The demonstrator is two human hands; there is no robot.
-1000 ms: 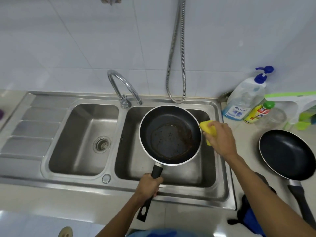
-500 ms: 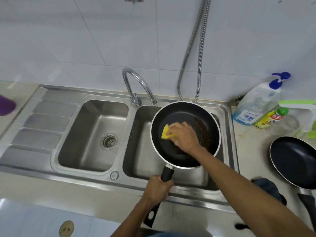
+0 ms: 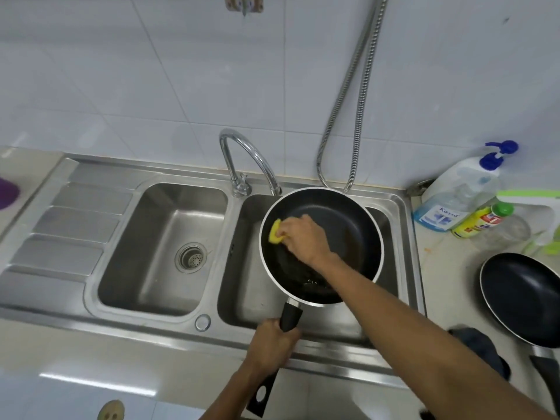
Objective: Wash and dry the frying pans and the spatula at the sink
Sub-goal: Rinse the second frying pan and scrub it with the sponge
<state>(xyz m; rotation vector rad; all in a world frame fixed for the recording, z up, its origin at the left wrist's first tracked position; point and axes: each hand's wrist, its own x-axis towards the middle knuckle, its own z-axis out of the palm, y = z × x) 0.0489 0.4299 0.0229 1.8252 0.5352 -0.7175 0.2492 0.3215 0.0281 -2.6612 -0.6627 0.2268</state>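
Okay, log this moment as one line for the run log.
step: scrubbing pan | left hand: grips pan handle | right hand: presses sponge inside pan | pan over right basin | second pan: on counter

The frying pan (image 3: 342, 234) is black with a silver rim. The sponge (image 3: 276, 231), at nine o'clock in the pan, is yellow. The sink (image 3: 157, 247) is shiny grey. At three o'clock, one bottle (image 3: 454, 195) has a blue top, another (image 3: 478, 221) is yellow with a green cap.
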